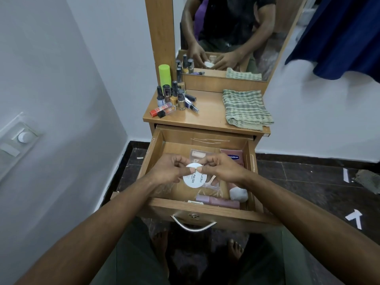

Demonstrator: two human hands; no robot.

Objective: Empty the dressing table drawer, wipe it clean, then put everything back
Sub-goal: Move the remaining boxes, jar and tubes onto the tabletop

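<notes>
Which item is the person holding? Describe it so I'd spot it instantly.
Look in the open drawer below the mirror. Above its middle, left hand and right hand pinch a round white container, the only disc printed "NAIL POLISH".

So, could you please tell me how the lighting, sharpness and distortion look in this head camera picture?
Head view: dim, flat indoor light; glare on the tabletop beside the checked cloth; wide-angle bending at the edges; the blue fabric top right is smeared; both hands, left hand and right hand, and the white container are reasonably sharp.
</notes>
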